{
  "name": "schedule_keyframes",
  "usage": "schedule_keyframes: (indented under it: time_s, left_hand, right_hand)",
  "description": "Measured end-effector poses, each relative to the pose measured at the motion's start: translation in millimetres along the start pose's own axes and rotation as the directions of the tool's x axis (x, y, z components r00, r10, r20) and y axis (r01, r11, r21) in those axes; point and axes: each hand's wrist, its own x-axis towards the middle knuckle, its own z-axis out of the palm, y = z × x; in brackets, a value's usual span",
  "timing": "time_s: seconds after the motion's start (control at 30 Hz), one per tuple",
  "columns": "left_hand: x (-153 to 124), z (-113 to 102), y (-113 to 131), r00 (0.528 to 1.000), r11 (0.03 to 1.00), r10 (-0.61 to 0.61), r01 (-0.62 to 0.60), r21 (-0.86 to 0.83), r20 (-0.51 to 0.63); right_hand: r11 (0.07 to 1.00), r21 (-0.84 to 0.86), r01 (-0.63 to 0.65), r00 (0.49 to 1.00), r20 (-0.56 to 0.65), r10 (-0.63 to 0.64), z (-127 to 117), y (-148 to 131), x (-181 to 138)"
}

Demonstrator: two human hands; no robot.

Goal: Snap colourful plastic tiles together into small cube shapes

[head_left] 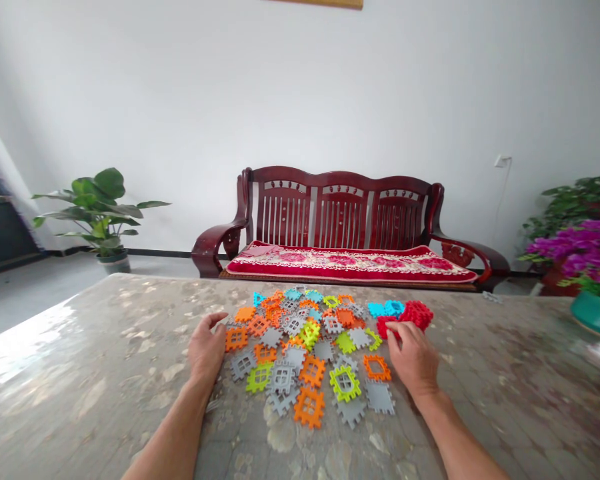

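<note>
A spread of flat interlocking plastic building tiles [283,377] with notched edges lies on the table, in grey, orange, lime green and blue. Many are square with window-like openings. My left hand [207,347] rests at the left edge of the spread, fingers loosely bent and apart, beside an orange window tile [237,338]. On the right, my right hand [416,357] lies with its thumb and index finger apart, its fingertips against the red tiles [417,313]. Whether they touch the red tiles or just overlap them in view, I cannot tell. Neither hand visibly holds anything.
The patterned table [105,373] carries a teal pot [597,313] with purple flowers at the right. Across the table stands a dark red wooden bench [337,177] with a floral cushion [350,261]. A potted plant [105,207] stands on the floor at left.
</note>
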Motion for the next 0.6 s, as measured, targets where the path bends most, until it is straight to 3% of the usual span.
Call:
schedule_keyframes:
  time_s: [0.3,0.6]
  left_hand:
    - [-1.4,8.4,-0.6,0.987,0.992,0.104,-0.112,0.057,0.122]
    - [-2.5,13.6,-0.2,0.949,0.975,0.211,-0.223,0.023,0.235]
  right_hand:
    - [0.977,0.206,0.061,0.970,0.219,-0.107,11.2,-32.6,-7.3]
    - [0.961,0.271,0.049,0.971,0.212,-0.109,17.8,-28.6,-8.0]
